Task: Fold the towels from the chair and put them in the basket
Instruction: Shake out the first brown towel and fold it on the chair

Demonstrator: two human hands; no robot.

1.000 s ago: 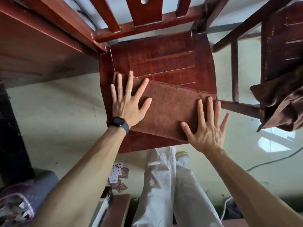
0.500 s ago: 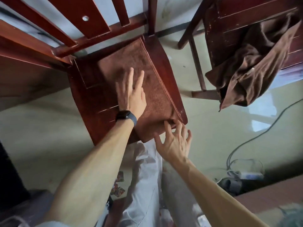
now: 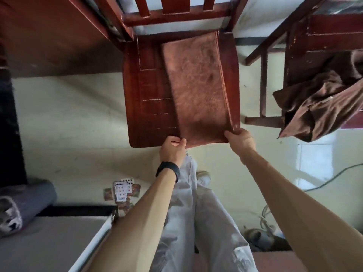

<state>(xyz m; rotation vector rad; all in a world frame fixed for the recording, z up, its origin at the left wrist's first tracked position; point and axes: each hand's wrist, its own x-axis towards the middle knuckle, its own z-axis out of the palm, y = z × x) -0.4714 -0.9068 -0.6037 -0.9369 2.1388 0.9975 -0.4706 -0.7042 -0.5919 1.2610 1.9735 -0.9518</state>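
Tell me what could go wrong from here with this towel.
The left hand and right hand pinch only the near corners of the towel, so its fold may open when lifted. It lies along the right edge of the chair seat and might slide off. The crumpled towels overhanging the other chair could slip off.

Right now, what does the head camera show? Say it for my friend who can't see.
The left hand and right hand each grip a near corner of a brown towel lying on a red chair. More crumpled brown cloth hangs off a second chair to the right; playing cards lie on the floor.
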